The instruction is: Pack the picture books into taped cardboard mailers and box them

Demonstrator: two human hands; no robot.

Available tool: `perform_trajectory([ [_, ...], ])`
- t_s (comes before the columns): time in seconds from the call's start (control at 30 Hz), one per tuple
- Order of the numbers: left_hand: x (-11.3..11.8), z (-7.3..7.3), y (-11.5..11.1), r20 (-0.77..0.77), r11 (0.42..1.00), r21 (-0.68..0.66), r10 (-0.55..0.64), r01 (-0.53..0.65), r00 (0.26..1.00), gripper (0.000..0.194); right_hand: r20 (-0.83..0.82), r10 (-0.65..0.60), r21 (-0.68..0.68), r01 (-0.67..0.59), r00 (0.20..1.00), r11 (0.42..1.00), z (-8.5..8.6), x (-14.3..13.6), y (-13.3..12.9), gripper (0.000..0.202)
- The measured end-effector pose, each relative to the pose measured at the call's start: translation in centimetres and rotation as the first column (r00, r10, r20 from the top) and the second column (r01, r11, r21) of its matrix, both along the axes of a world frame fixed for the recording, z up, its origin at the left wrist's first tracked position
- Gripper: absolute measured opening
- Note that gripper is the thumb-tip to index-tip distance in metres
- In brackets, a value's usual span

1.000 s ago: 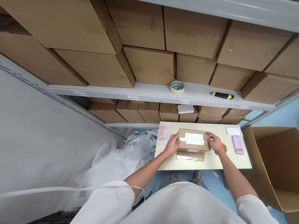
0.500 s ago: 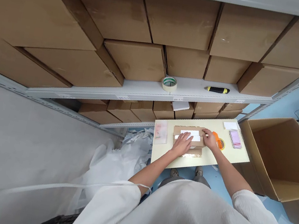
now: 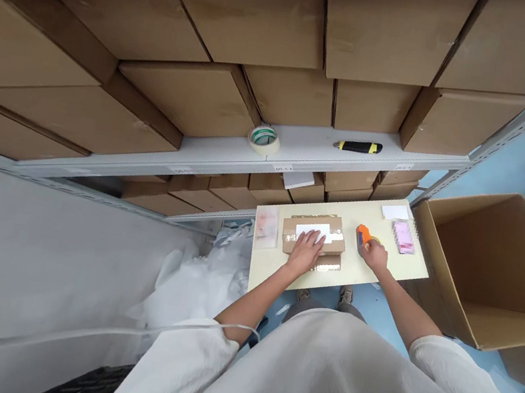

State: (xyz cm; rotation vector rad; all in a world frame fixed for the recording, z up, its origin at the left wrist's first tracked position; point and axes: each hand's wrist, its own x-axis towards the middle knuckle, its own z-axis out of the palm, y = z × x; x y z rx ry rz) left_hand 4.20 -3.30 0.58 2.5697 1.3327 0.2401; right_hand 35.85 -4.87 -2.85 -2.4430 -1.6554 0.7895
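A small cardboard box [image 3: 290, 228] with shiny clear tape along its edges lies on the cream tabletop [image 3: 295, 285]. On its upper face is a white label [image 3: 332, 234]. My left hand [image 3: 306, 252] rests on the box and label, fingers stretched out and a little apart. To the right of the box, my right hand [image 3: 374, 253] is wrapped round an orange tape dispenser [image 3: 364, 233]. The hand covers most of the dispenser and its roll.
A pink blurred item [image 3: 404, 236] and a white card [image 3: 394, 212] lie at the table's right. Behind stands a shelf of cartons with a tape roll [image 3: 264, 139] and a utility knife [image 3: 358, 146]. A large open carton [image 3: 478, 323] flanks the table; white wrapping [image 3: 198, 290] heaps left.
My right hand has left the box's right end and taken hold of the orange tape dispenser. My left hand stays on the box. The whole view has shifted slightly.
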Motion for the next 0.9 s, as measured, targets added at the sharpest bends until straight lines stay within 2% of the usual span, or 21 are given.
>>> perform_trajectory([
  [0.2, 0.4, 0.1, 0.1, -0.03, 1.0, 0.005, 0.024, -0.024, 0.999, 0.05, 0.1, 0.072, -0.133, -0.059, 0.992, 0.989, -1.3, -1.1, 0.9, 0.034],
  [0.33, 0.4, 0.2, 0.3, -0.034, 1.0, -0.004, 0.021, -0.021, 0.999, 0.052, 0.106, 0.077, -0.157, -0.06, 0.991, 0.986, -1.1, -1.1, 1.1, 0.028],
  [0.5, 0.2, 0.4, 0.4, -0.023, 1.0, -0.017, 0.005, -0.005, 1.0, 0.051, 0.074, 0.035, -0.052, -0.031, 0.997, 0.998, 0.9, 0.2, 1.4, 0.028],
  [0.63, 0.0, 0.4, 0.8, 0.005, 1.0, -0.031, -0.006, 0.006, 1.0, 0.051, -0.169, 0.009, 0.072, 0.003, 0.986, 0.997, 3.7, 1.9, 2.5, 0.026],
  [0.73, 0.0, 0.3, 0.9, 0.057, 0.999, -0.046, -0.016, 0.018, 0.998, 0.05, -0.479, 0.09, 0.182, -0.002, 0.873, 0.983, 6.5, 2.4, 3.9, 0.031],
  [0.8, 0.2, 0.3, 0.9, 0.09, 0.998, -0.054, -0.019, 0.024, 0.996, 0.05, -0.647, 0.167, 0.216, -0.031, 0.744, 0.976, 8.5, 2.0, 4.9, 0.038],
  [0.9, 0.3, 0.3, 0.9, 0.133, 0.998, -0.067, -0.003, 0.012, 0.991, 0.05, -0.8, 0.201, 0.187, -0.082, 0.566, 0.979, 11.0, 0.0, 6.4, 0.045],
])
